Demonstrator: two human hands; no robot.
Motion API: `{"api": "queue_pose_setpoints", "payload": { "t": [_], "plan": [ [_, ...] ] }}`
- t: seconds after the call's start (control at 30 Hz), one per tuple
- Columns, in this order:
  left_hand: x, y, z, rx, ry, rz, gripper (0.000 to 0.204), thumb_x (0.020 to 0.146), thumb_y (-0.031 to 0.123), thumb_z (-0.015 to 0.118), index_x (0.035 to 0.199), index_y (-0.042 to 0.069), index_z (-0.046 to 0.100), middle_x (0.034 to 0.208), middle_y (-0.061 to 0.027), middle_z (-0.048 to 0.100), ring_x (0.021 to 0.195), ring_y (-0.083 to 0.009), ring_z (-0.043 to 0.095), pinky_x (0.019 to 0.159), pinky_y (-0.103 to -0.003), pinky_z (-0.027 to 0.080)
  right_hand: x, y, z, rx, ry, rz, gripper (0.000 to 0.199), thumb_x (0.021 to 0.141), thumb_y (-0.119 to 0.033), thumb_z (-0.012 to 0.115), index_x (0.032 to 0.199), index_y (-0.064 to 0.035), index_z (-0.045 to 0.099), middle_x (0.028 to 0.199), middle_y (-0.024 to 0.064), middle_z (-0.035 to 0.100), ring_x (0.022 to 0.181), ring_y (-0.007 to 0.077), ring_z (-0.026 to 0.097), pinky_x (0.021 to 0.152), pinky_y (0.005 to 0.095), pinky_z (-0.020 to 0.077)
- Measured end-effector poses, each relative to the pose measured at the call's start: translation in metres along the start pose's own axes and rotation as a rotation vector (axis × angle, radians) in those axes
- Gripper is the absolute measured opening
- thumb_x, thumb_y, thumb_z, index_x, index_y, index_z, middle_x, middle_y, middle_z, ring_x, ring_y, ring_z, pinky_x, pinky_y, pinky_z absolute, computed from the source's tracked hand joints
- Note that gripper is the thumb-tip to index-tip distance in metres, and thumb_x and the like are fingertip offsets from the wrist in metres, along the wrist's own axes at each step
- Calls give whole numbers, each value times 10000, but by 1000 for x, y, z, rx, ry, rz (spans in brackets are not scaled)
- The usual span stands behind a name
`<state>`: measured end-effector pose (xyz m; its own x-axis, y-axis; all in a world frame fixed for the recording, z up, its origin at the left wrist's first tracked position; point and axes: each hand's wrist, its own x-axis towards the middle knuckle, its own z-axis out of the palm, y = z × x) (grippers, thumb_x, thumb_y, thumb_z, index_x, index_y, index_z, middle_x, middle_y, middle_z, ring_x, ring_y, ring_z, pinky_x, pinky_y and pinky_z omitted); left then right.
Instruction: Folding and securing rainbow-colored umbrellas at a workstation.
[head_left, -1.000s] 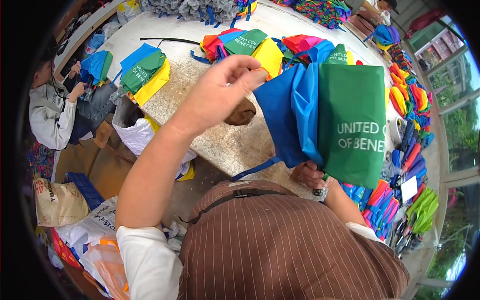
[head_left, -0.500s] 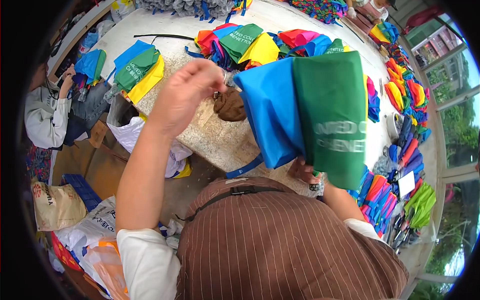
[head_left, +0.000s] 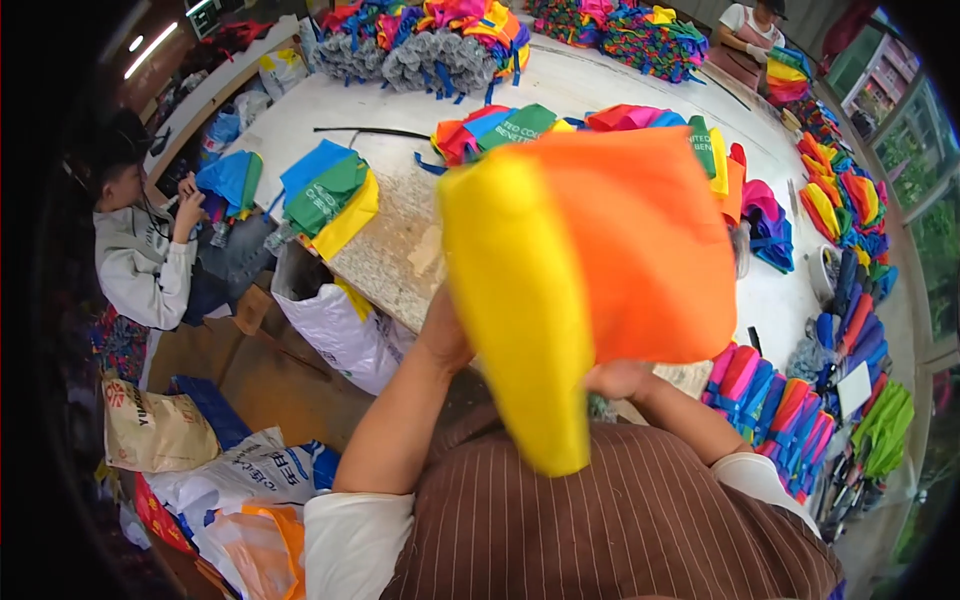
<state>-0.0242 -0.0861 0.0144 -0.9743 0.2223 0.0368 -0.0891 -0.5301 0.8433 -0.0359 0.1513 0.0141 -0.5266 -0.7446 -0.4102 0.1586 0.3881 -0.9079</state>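
A folding umbrella [head_left: 640,240] with loose, unspread panels hangs in front of my chest, its yellow and orange panels facing up and blurred by motion. My right hand [head_left: 622,378] is closed on the umbrella at its lower end, close to my apron; the handle itself is mostly hidden. Behind the yellow panel is my left hand [head_left: 447,330], of which only the wrist and the back edge show. Its fingers are out of sight, so their grip cannot be seen.
On the white table [head_left: 395,100] lie several multicoloured umbrellas [head_left: 335,195] and bundled stacks [head_left: 440,50]. Rolled umbrellas [head_left: 765,400] line the right edge. A co-worker [head_left: 145,240] sits at the left, another person [head_left: 745,45] stands far right. A white sack [head_left: 340,330] hangs by the table edge.
The umbrella has turned, so yellow and orange panels face up instead of blue and green. My left hand has come down from above the table to behind the panels. The view has shifted.
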Motion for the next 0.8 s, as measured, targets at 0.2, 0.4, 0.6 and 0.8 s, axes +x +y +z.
{"api": "queue_pose_setpoints", "payload": {
  "t": [0.2, 0.4, 0.6, 0.8],
  "plan": [
    [3, 36, 4, -10, -15, 85, 691, 923, 487, 453, 1420, 53, 246, 1422, -99, 339, 1283, -238, 366, 1036, -414, 347, 28, 2, 12, 372, -265, -20, 420, 836, -307, 683, 1105, -10, 555, 816, 72, 622, 664, 182, 617, 595, 295, 500],
    [18, 54, 1, -112, -20, 188, 687, 895, 467, 508, 1401, 58, 288, 1387, -98, 388, 1251, -241, 405, 1037, -413, 351, 17, -10, 9, -535, 413, -423, 607, 815, -461, 651, 1143, 24, 490, 874, 241, 616, 838, 421, 614, 744, 429, 483],
    [5, 49, 12, -227, -54, 264, 684, 868, 448, 563, 1383, 63, 330, 1351, -97, 436, 1220, -245, 445, 1039, -412, 354, 0, 2, -6, 543, -663, -84, 577, 888, -500, 545, 1183, -7, 496, 711, 33, 544, 542, 76, 518, 456, 193, 406],
    [20, 63, 17, -347, -82, 341, 683, 840, 429, 618, 1365, 68, 372, 1315, -95, 485, 1188, -249, 484, 1040, -410, 357, 3, 15, -8, -48, 2, -503, 458, 939, -449, 466, 1109, -29, 539, 817, 82, 602, 692, 138, 594, 540, 237, 468]
  ]
}}
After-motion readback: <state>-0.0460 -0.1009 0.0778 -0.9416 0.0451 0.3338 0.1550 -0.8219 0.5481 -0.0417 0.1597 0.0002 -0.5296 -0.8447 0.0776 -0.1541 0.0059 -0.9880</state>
